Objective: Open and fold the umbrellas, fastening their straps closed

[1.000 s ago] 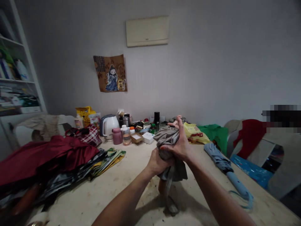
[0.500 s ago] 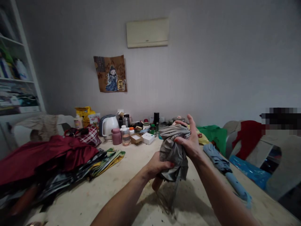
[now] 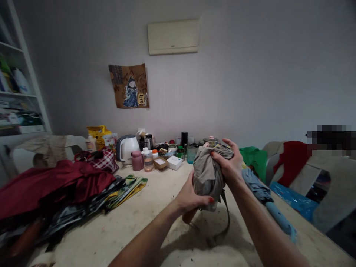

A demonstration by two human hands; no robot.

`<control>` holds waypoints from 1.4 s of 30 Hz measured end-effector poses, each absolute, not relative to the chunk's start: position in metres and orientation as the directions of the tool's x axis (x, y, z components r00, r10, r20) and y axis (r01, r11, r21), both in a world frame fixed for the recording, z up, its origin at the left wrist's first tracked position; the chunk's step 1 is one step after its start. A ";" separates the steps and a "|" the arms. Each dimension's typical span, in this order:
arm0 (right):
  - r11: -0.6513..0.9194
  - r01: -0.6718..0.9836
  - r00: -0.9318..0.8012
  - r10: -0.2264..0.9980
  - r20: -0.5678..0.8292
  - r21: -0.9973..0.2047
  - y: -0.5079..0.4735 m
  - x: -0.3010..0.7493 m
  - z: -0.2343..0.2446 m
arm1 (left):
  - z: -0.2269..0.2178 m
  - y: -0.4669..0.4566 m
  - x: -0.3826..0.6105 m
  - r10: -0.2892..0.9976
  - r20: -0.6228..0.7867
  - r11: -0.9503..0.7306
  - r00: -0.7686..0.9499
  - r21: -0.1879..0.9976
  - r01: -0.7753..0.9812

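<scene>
Grey folded umbrella is up off the table. Left hand clamps its lower end; right hand clutches the top.

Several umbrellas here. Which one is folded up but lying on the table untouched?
The folded blue-grey umbrella with the light blue handle, lying to the right of the arms. The grey-beige umbrella is gripped in both hands, and the dark red umbrella lies spread open on the left.

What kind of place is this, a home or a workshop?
Most likely a room in a home. A cluttered table carries a white electric kettle and bottles; an air conditioner and a cartoon poster hang on the wall. Both hands hold a grey folded umbrella.
</scene>
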State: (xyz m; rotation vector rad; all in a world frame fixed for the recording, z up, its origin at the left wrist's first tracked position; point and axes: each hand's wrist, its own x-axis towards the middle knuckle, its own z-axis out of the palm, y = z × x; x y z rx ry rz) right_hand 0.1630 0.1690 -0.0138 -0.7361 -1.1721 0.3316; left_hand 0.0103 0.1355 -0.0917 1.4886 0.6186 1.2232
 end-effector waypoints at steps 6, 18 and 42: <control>0.726 -0.111 0.297 0.676 0.675 -0.679 0.162 0.167 -0.009 | -0.100 0.140 0.005 0.848 0.015 0.047 0.530 0.993 -0.104; 0.539 0.178 0.588 0.612 0.529 -0.823 0.190 0.170 -0.018 | -0.102 0.142 0.013 0.901 0.236 -0.228 0.365 0.971 -0.067; 0.629 0.155 0.292 0.708 0.643 -0.762 0.169 0.127 -0.032 | -0.093 0.144 -0.003 0.837 0.456 -0.424 0.303 0.890 -0.170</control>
